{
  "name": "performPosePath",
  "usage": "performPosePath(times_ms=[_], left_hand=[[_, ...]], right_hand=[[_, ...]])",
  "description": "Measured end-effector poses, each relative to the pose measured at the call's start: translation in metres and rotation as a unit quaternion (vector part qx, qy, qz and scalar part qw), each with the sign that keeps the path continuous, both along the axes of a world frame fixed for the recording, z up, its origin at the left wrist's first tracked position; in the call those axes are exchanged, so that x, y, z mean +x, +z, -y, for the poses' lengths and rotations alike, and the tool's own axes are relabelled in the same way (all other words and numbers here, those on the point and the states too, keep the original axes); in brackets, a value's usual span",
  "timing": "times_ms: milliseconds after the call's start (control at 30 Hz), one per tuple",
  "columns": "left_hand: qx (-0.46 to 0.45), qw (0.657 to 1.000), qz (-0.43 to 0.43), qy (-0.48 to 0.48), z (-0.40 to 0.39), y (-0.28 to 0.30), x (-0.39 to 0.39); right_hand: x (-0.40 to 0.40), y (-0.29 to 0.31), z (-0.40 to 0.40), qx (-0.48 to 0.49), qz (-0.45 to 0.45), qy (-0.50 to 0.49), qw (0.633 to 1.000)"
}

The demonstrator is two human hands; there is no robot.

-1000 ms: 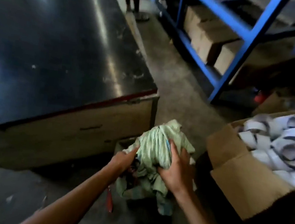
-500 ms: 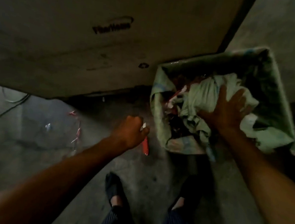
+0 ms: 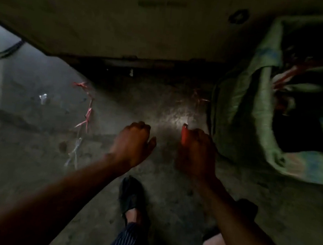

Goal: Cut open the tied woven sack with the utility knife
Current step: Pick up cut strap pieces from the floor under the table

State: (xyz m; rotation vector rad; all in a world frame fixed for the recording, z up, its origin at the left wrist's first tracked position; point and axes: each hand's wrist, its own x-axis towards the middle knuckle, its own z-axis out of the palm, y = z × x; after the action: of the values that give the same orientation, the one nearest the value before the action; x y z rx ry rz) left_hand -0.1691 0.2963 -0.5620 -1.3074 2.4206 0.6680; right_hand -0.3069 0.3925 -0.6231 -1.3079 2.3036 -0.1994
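The green woven sack (image 3: 238, 115) stands on the floor at the right, its mouth gaping, with red string (image 3: 290, 74) and dark contents inside. My right hand (image 3: 196, 151) is low over the floor just left of the sack, closed around the red utility knife (image 3: 184, 135), whose tip sticks out past my fingers. My left hand (image 3: 134, 141) hovers close beside it with fingers curled and nothing visible in it. Neither hand touches the sack.
The side of a large wooden crate or table (image 3: 128, 20) runs across the top. Red string scraps (image 3: 86, 111) and a white string (image 3: 74, 152) lie on the concrete floor at the left. My feet in dark shoes (image 3: 131, 198) stand below my hands.
My right hand has let go of the sack's bunched top and dropped to the floor beside my left hand. The red knife, earlier at my left hand, is now in my right.
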Motion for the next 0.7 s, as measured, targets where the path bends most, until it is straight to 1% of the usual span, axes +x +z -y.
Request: performPosePath(times_ms=[67, 100, 167, 267, 367, 433, 500, 533, 633, 700], left_hand=[[0.014, 1.0, -0.002, 0.001, 0.0, -0.039, 0.02], [0.019, 1.0, -0.002, 0.001, 0.0, -0.059, 0.029], [0.03, 1.0, 0.001, -0.001, -0.002, -0.094, 0.041], [0.033, 0.999, -0.003, -0.003, -0.006, -0.137, 0.056], [0.042, 0.999, -0.002, 0.002, -0.015, -0.152, 0.069], [0.043, 0.999, -0.001, -0.006, -0.017, -0.145, 0.077], [0.039, 0.999, 0.002, -0.012, -0.013, -0.127, 0.081], [0.035, 0.999, -0.005, -0.01, -0.009, -0.111, 0.083], [0.02, 1.0, -0.02, -0.002, 0.008, -0.046, 0.082], [-0.007, 0.999, -0.038, -0.001, 0.022, 0.005, 0.081]], right_hand=[[0.006, -0.053, 0.001, 0.127, -0.022, -0.015, 0.992], [0.008, -0.076, 0.001, 0.159, -0.009, -0.037, 0.987], [0.008, -0.112, 0.002, 0.189, 0.02, -0.103, 0.976], [0.014, -0.159, 0.008, 0.202, 0.036, -0.182, 0.962], [0.026, -0.178, 0.011, 0.21, 0.072, -0.225, 0.949], [0.029, -0.167, 0.014, 0.214, 0.089, -0.256, 0.938], [0.037, -0.141, 0.014, 0.216, 0.149, -0.264, 0.928], [0.042, -0.122, 0.014, 0.199, 0.184, -0.275, 0.922], [0.048, -0.045, 0.02, 0.106, 0.262, -0.342, 0.897], [0.049, 0.022, 0.031, 0.071, 0.296, -0.334, 0.892]])
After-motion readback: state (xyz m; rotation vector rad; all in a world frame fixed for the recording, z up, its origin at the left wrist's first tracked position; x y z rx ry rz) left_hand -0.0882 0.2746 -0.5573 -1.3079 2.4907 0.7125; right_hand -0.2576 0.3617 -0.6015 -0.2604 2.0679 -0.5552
